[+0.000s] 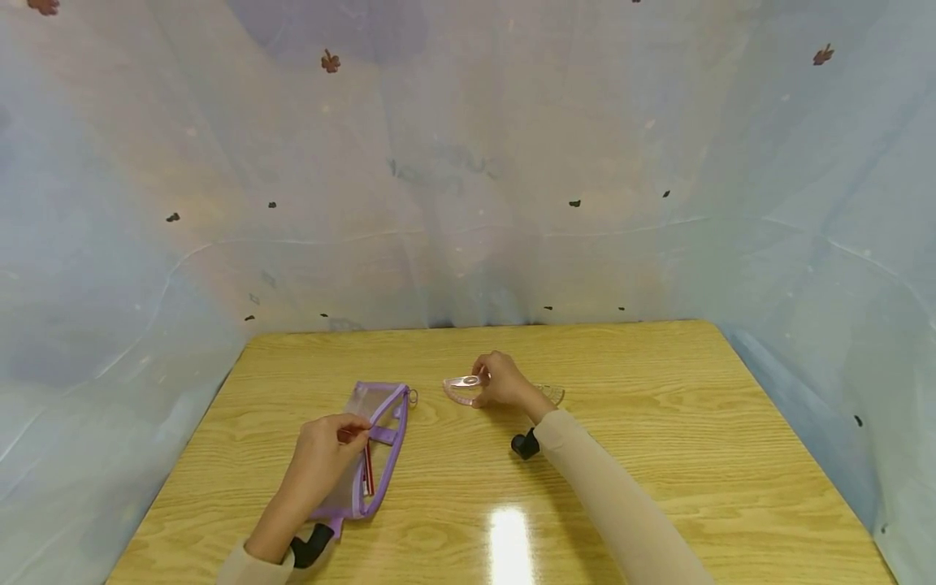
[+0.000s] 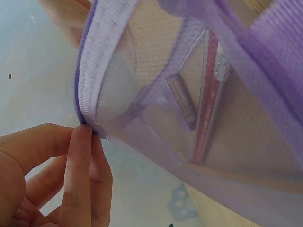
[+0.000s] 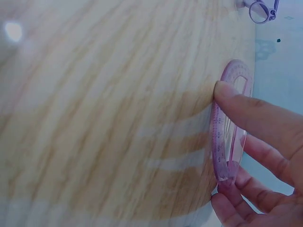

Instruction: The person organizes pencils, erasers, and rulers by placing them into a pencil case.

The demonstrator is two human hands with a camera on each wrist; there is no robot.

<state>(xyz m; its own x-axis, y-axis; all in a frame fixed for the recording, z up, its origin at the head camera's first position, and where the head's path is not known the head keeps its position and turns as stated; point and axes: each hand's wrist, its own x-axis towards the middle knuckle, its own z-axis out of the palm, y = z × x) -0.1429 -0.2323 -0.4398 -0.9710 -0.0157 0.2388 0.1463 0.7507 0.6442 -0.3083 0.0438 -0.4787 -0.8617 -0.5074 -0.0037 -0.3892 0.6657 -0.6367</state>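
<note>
A purple mesh pencil case (image 1: 400, 435) lies unzipped at the left of the table, and my left hand (image 1: 318, 459) pinches its zipper edge between thumb and fingers. Through the mesh in the left wrist view show a red pencil (image 2: 210, 109) and a small purple block, perhaps an eraser (image 2: 181, 100). My right hand (image 1: 504, 386) grips a clear pink protractor (image 3: 217, 137), thumb on one side and fingers on the other; it is tilted up near the tabletop. Just right of that hand, another clear, scale-marked curved piece (image 1: 552, 395) is partly hidden by the wrist.
The wooden table (image 1: 643, 366) extends to both sides and towards the person. A patterned pale curtain (image 1: 468, 162) hangs behind and around it. A metal ring (image 1: 413, 396) hangs at the pencil case's far end. Black camera mounts (image 1: 525, 444) sit at the wrists.
</note>
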